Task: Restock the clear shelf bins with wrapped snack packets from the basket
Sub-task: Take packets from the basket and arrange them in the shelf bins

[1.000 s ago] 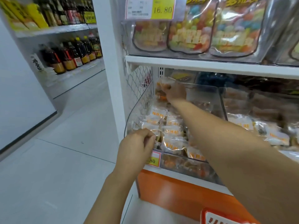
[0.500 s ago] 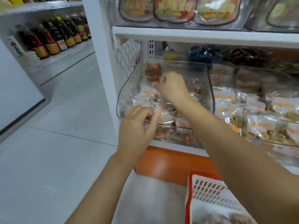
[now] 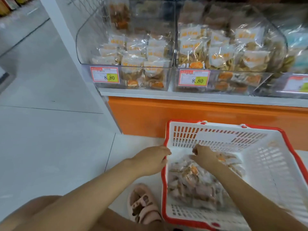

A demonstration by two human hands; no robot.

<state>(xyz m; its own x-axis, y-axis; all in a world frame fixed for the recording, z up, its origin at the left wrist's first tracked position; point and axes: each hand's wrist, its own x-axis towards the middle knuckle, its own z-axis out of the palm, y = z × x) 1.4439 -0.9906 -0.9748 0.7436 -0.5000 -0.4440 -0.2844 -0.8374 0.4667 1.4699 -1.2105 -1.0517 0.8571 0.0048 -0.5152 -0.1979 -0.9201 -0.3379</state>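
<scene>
A white basket with a red rim (image 3: 266, 164) stands on the floor below the shelf. Wrapped snack packets (image 3: 191, 182) lie piled in its left half. My right hand (image 3: 204, 155) is down inside the basket, fingers curled on a packet at the top of the pile. My left hand (image 3: 150, 160) holds the basket's left rim between fingers and thumb. Above, the left clear bin (image 3: 86, 35) and the middle clear bin (image 3: 281, 42) are filled with the same kind of packets.
An orange plinth (image 3: 150, 117) runs under the white shelf edge, right behind the basket. Price tags (image 3: 105, 75) marked 8.80 hang on the bin fronts. My sandalled foot (image 3: 143, 204) is beside the basket's left wall. Grey tiled floor lies to the left.
Both hands have left the left bin and come down to the basket on the floor. My view has tilted down with them.
</scene>
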